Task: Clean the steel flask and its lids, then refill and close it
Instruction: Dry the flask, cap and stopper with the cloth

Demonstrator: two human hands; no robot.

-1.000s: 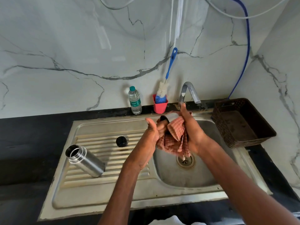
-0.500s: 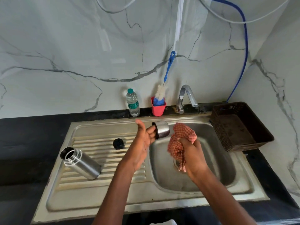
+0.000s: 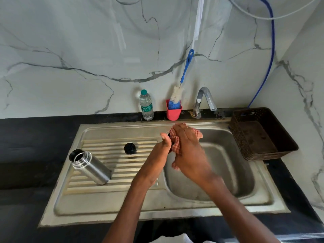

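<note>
The open steel flask (image 3: 90, 167) stands tilted on the ribbed drainboard (image 3: 112, 188) at the left. A black inner lid (image 3: 130, 148) lies on the drainboard beyond it. Over the sink bowl's left edge my left hand (image 3: 162, 151) holds the steel cup lid, now almost wholly hidden. My right hand (image 3: 188, 146) presses a red checked cloth (image 3: 176, 146) round that lid, its fingers wrapped over the cloth.
A water bottle (image 3: 146, 105), a red cup (image 3: 173, 111) with a blue-handled bottle brush (image 3: 185, 71) and the tap (image 3: 204, 100) stand along the back wall. A dark brown basket (image 3: 263, 135) sits right of the sink bowl (image 3: 228, 163). Black counter surrounds the sink.
Half a second ago my hands were apart, lid in the left, cloth in the right. They have come together again, the cloth now covering the lid.
</note>
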